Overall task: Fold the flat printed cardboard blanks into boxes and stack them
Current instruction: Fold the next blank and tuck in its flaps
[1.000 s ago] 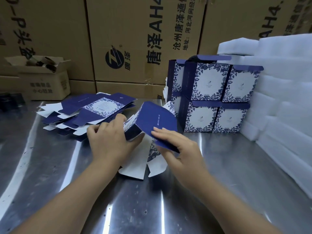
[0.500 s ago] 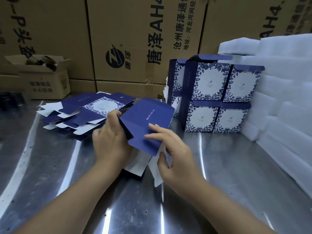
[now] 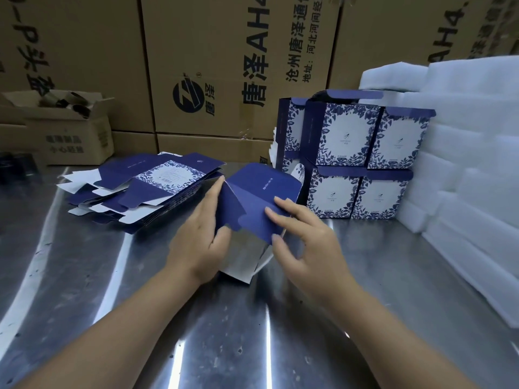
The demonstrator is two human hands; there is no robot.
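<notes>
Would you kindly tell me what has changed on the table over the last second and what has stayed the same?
The blank in the hands swung open; a blue side flap now shows between them. The left hand, earlier curled over it, holds its left edge with fingers straightened; the right hand now pinches the panel's near edge. The flat pile, stacked boxes and foam sheets stayed put.
</notes>
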